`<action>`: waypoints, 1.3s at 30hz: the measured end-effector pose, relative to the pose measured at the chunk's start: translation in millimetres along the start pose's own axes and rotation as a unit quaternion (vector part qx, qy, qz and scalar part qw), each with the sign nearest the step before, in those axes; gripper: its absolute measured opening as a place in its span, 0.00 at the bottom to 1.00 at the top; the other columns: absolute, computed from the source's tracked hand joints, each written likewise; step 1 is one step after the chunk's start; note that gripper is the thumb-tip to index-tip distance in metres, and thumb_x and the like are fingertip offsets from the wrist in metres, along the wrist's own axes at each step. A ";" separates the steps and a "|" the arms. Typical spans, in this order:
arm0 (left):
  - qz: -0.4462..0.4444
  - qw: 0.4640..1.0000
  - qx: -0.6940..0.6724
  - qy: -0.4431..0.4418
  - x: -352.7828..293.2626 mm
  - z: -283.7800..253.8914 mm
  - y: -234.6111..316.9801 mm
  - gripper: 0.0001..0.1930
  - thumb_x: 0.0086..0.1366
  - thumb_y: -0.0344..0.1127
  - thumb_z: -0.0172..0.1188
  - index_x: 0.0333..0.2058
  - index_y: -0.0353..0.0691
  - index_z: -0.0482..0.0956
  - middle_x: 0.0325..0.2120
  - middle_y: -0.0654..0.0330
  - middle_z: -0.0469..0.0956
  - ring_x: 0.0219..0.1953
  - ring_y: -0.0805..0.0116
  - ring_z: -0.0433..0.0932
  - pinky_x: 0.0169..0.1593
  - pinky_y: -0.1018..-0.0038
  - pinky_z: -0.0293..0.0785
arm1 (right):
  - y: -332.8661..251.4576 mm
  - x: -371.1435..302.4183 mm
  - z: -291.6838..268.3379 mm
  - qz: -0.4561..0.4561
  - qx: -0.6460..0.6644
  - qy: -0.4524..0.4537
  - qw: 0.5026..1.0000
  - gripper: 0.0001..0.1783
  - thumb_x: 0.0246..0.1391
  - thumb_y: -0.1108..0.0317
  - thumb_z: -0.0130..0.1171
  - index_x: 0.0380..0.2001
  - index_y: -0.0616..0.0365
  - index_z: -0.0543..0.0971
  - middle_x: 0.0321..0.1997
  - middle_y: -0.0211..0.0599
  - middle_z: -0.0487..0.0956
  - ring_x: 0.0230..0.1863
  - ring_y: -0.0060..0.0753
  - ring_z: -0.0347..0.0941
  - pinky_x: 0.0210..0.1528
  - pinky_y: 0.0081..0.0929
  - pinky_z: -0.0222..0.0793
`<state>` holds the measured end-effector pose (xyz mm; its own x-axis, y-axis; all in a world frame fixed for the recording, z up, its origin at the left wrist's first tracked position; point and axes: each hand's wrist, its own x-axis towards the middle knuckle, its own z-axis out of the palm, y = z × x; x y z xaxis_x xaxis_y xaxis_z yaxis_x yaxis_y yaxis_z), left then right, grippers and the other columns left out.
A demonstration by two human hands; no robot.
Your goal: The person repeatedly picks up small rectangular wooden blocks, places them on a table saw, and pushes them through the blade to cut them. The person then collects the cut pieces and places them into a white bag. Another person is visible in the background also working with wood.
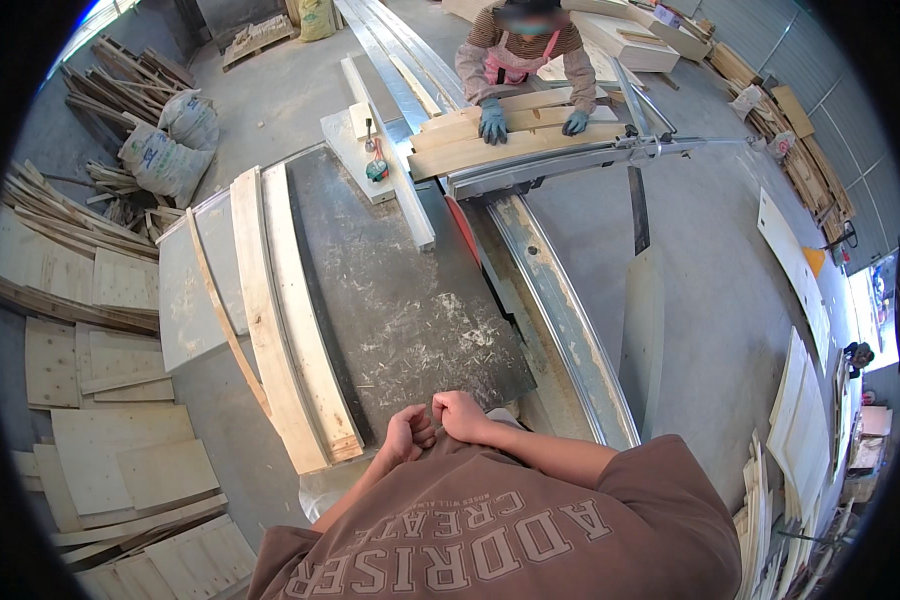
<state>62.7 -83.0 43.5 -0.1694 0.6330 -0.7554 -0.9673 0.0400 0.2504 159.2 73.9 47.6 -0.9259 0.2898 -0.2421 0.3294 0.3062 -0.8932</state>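
Observation:
My left hand (410, 432) and my right hand (460, 415) are held close together in front of my body, at the near edge of the dark saw table (410, 330). The fingers of both are curled into loose fists, and I see nothing in them. Sawdust and small chips lie scattered on the tabletop just beyond. Long pale wooden boards (270, 310) rest along its left side, with a thin wooden strip (225, 300) beside them. A red blade guard or strip (463, 232) shows by the slot right of the table.
Across the machine a co-worker (525, 60) in grey gloves presses wooden planks (510, 140) against the metal crosscut fence (570, 160). A metal rip fence (395, 170) and a tape measure (377, 168) are at the far side. Plywood stacks (120, 450) and sacks (170, 150) stand left.

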 end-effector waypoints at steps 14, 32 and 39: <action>0.004 1.000 0.005 0.007 -3.2 4.6 2.8 0.25 0.75 0.41 0.55 0.19 0.55 0.54 0.15 0.71 0.48 0.16 0.73 0.47 0.23 0.69 0.44 | -0.7 0.8 0.5 0.005 0.002 0.000 1.000 0.08 0.54 0.79 0.50 0.28 0.63 0.80 0.26 0.53 0.81 0.29 0.49 0.78 0.33 0.46 0.71; 0.002 1.000 0.015 0.007 -2.9 5.3 2.5 0.26 0.75 0.42 0.55 0.19 0.55 0.53 0.15 0.71 0.49 0.16 0.73 0.48 0.24 0.69 0.46 | 3.8 1.0 2.2 0.012 -0.003 -0.007 1.000 0.08 0.53 0.80 0.49 0.28 0.63 0.79 0.25 0.51 0.80 0.29 0.47 0.78 0.34 0.45 0.71; 0.003 1.000 0.014 0.000 -1.4 3.8 1.4 0.25 0.75 0.42 0.55 0.19 0.55 0.53 0.15 0.71 0.49 0.16 0.73 0.47 0.24 0.69 0.46 | -0.1 -0.7 0.5 0.006 0.001 -0.001 1.000 0.08 0.53 0.80 0.49 0.28 0.64 0.79 0.25 0.51 0.80 0.29 0.46 0.78 0.34 0.44 0.71</action>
<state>62.3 -80.8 47.2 -0.1759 0.6326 -0.7542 -0.9603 0.0582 0.2728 159.7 73.2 47.7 -0.9227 0.2908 -0.2530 0.3393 0.3014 -0.8911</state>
